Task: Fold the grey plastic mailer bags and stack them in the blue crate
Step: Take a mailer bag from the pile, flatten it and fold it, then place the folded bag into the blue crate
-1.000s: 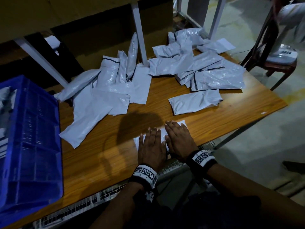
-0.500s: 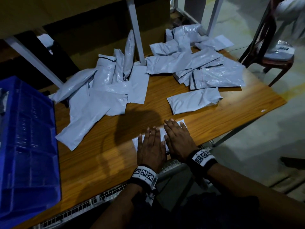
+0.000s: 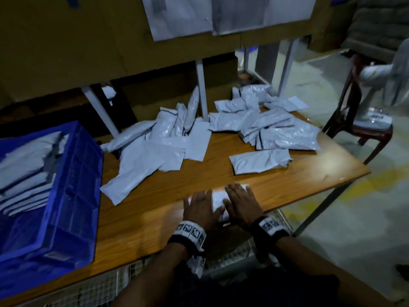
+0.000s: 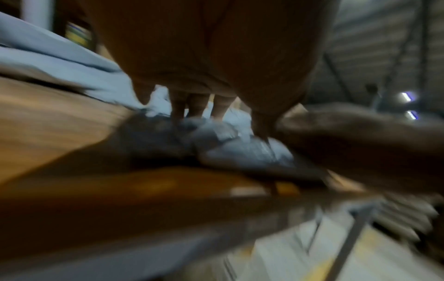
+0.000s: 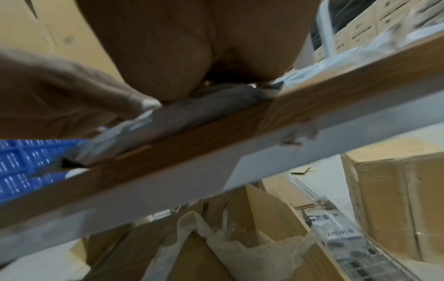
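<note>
Head view: a folded grey plastic mailer bag (image 3: pixel 218 199) is pressed flat at the near edge of the brown wooden bench (image 3: pixel 287 187) under the left hand (image 3: pixel 202 210) and right hand (image 3: pixel 241 204), fingers straight. Most of it is covered. The blue plastic crate (image 3: pixel 73 196) stands well apart, left, holding stacked bags. Wrist views are blurred.

- The folded mailer bag (image 3: pixel 218 199) is mostly covered by the left hand (image 3: pixel 200 210) and right hand (image 3: pixel 242 206); only a strip between them and a far corner show.
- The blue crate (image 3: pixel 73 196) is cut off by the head view's left edge, so its stacked bags show only in part.
- The left wrist view is heavily smeared; the tabletop (image 4: pixel 48 121) and fingers (image 4: pixel 179 106) lack sharp outlines.
- Printing on the wall sheets (image 3: pixel 177 16) is too blurred to read.
</note>
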Action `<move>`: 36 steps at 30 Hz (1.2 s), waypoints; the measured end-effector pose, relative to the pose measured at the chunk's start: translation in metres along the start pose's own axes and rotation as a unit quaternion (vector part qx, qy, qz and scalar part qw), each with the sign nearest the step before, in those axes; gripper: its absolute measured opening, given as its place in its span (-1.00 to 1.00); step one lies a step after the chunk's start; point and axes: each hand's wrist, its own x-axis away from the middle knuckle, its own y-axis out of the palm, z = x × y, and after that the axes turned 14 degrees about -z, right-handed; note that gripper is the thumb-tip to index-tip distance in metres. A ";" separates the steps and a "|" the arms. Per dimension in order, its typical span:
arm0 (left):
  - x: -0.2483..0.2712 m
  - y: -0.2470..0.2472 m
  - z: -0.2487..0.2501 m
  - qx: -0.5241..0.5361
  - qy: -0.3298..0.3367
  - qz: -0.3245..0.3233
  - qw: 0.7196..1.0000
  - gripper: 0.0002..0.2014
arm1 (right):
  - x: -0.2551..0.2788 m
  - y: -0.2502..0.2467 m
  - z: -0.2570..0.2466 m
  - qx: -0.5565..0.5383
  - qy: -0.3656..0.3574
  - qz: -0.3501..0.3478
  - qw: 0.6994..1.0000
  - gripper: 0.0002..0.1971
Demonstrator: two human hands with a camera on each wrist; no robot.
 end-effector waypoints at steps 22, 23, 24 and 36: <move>0.095 -0.016 -0.045 0.457 -0.094 0.220 0.857 -0.36 | 0.032 -0.050 -0.027 -0.533 0.117 0.122 0.829 -0.31; 0.105 -0.025 -0.057 0.459 -0.090 0.234 0.852 -0.38 | 0.028 -0.057 -0.040 -0.569 0.103 0.113 0.808 -0.41; 0.115 -0.035 -0.068 0.462 -0.082 0.250 0.847 -0.38 | 0.024 -0.065 -0.053 -0.602 0.084 0.102 0.787 -0.54; 0.237 -0.178 -0.269 0.456 0.009 0.339 0.823 -0.24 | -0.025 -0.153 -0.284 -0.619 -0.126 -0.015 0.775 -0.57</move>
